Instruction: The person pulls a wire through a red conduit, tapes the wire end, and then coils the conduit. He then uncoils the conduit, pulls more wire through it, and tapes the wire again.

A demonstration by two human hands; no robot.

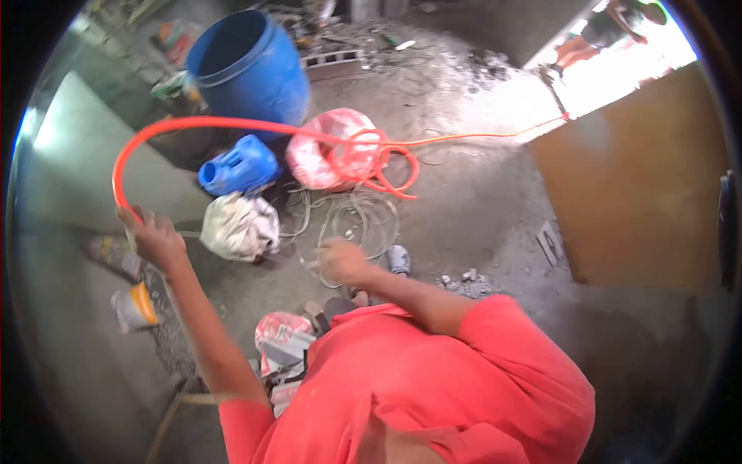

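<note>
My left hand (157,238) is raised on the left, its fingers wrapped round the end of an orange-red hose (209,122). From there the hose arches over to the right and falls in loose loops by a red and white plastic sack (340,143). A thinner stretch runs on toward the bright doorway. In front of my body, my right hand (342,261) is smeared by motion, so its fingers do not show clearly. Below and behind it lie coils of pale thin cable (371,224) on the floor. A whitish cloth bundle (241,226) sits between my hands.
A large blue drum (270,77) and a blue jerrycan (241,166) stand ahead. A brown board (638,185) is on the right, a yellow and white bucket (134,308) on the left. Rubble (468,284) lies near my feet. Another person (607,35) is at the doorway.
</note>
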